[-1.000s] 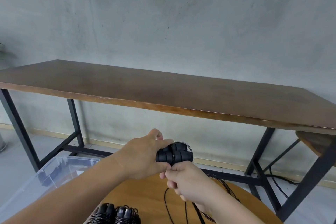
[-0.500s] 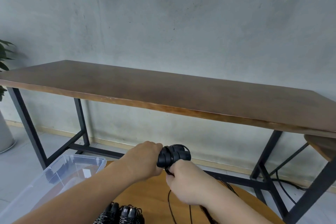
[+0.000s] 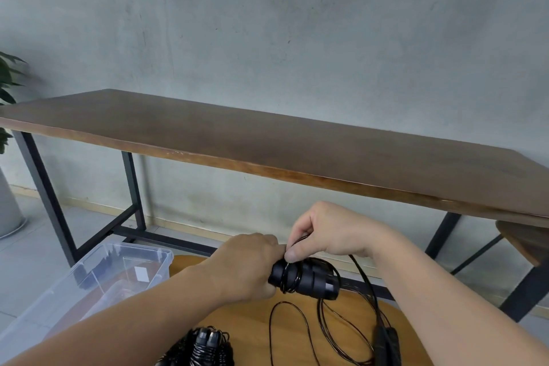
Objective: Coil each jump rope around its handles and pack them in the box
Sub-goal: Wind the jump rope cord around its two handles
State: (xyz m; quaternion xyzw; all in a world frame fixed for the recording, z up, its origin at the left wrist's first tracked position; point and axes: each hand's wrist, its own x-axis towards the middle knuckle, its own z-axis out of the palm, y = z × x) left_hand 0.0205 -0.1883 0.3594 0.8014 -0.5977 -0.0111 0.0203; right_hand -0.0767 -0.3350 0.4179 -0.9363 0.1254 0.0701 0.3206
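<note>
We note the left hand (image 3: 243, 264) wrapped round the near-left end of the pair of black ribbed plastic jump-rope handles (image 3: 306, 278), held side by side above the round light-wood bench (image 3: 249, 318). The right hand (image 3: 332, 235) sits just above the handles, thumb and forefinger pinching the thin black cord (image 3: 292, 276), a few turns of which already lie round the handles near the left-hand grip. The remaining cord hangs off to the right and lies in loose loops (image 3: 297, 333) on the bench, running out of view at the bottom edge.

At the near edge of the bench lies a second black bundle, a coiled rope wound on its handles (image 3: 208, 346), not yet packed. The clear plastic storage box (image 3: 142, 252) stands on the floor at left, just beside the bench; we cannot tell what it contains.

Handling judgement: the cord looks light, thin and springy, so turns will likely slacken or slide off the smooth parts of the handles unless tension is kept. The handles are rigid; best held together at one end, as now, with the cord pinched close to the last turn.

Behind stands a long dark-wood table on black metal legs (image 3: 297, 142).
</note>
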